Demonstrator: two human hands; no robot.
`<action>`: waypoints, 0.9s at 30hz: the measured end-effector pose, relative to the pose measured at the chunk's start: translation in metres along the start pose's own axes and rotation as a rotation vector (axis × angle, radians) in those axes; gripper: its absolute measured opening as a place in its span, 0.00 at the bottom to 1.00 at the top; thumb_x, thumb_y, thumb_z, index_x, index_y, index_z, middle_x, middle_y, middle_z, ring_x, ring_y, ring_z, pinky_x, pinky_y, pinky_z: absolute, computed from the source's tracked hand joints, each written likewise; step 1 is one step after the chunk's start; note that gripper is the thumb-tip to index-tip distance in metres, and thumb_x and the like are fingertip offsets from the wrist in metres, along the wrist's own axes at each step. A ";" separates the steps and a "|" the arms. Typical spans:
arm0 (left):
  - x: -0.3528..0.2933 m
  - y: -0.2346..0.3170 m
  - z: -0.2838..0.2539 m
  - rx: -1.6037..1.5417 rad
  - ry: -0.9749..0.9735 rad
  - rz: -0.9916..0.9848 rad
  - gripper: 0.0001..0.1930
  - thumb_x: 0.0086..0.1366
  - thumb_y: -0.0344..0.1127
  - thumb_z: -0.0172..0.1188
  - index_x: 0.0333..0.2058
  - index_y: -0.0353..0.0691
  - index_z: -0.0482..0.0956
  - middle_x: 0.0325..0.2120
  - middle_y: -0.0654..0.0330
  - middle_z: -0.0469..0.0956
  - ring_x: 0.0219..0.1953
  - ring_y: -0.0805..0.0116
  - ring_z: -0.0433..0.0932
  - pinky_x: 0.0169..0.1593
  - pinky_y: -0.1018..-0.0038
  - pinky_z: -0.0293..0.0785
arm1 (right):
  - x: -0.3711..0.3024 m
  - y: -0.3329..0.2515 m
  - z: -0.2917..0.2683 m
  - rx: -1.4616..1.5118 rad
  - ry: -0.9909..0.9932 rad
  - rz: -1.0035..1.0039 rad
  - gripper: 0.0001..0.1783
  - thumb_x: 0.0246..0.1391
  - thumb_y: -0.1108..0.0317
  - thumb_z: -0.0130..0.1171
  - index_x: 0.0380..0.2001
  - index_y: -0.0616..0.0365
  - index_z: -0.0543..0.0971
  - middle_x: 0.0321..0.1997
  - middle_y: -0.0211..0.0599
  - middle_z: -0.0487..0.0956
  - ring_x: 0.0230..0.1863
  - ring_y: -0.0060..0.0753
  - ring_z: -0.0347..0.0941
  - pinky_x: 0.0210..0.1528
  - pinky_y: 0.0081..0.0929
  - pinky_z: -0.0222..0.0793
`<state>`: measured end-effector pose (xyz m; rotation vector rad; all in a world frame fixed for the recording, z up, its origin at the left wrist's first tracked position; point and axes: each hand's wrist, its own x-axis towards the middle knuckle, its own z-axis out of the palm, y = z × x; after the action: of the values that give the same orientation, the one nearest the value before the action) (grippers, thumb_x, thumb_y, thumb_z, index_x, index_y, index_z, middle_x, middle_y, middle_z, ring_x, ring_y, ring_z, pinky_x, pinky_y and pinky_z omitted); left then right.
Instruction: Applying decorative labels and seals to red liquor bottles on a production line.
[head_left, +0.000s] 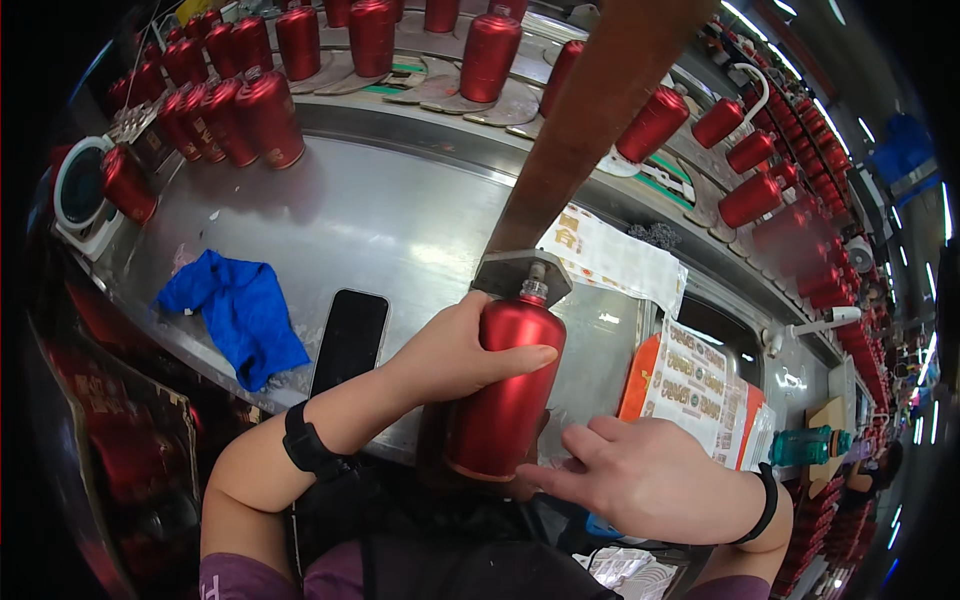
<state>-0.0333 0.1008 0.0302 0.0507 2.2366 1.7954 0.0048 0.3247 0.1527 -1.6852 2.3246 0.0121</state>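
Note:
A glossy red bottle (507,400) with a clear neck tilts in front of me. My left hand (478,350) is closed around it, the thumb lying across its front. The bottle's neck meets a grey metal plate (490,272) at the lower end of a brown upright bar (590,110). Beside the bottle's lower edge is my right hand (635,475), with one digit stretched to the base and the other fingers bent and apart. I see nothing held in it. A sheet of printed labels (685,385) lies just beyond this hand.
On the metal table (390,215) lie a blue cloth (240,315) and a black phone (350,340). Several red bottles (268,120) stand at the far left, near a round green-faced device (82,185). A curved conveyor (440,95) carries more bottles. At right is a teal bottle (800,447).

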 end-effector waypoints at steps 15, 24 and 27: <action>0.006 0.007 -0.022 0.265 0.101 0.074 0.47 0.50 0.69 0.67 0.48 0.24 0.72 0.40 0.37 0.80 0.44 0.46 0.82 0.47 0.62 0.77 | 0.053 0.005 -0.009 -0.136 -0.019 -0.009 0.08 0.47 0.68 0.58 0.33 0.55 0.74 0.30 0.30 0.74 0.34 0.30 0.75 0.28 0.25 0.74; -0.018 -0.027 -0.015 -0.072 0.152 0.159 0.45 0.69 0.60 0.52 0.63 0.18 0.55 0.54 0.29 0.69 0.59 0.45 0.71 0.62 0.62 0.64 | 0.076 0.015 -0.018 -0.225 -0.040 0.092 0.11 0.48 0.68 0.58 0.35 0.58 0.71 0.26 0.32 0.76 0.32 0.30 0.79 0.26 0.27 0.74; -0.031 -0.030 -0.012 -0.113 0.084 0.316 0.55 0.64 0.61 0.60 0.67 0.18 0.42 0.57 0.30 0.63 0.61 0.43 0.66 0.65 0.60 0.60 | 0.082 0.020 -0.019 -0.175 -0.004 0.152 0.08 0.52 0.68 0.56 0.34 0.57 0.69 0.24 0.35 0.75 0.31 0.39 0.77 0.29 0.33 0.73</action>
<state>-0.0021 0.0758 0.0092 0.3293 2.2821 2.1181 -0.0412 0.2515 0.1497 -1.5773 2.5069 0.2548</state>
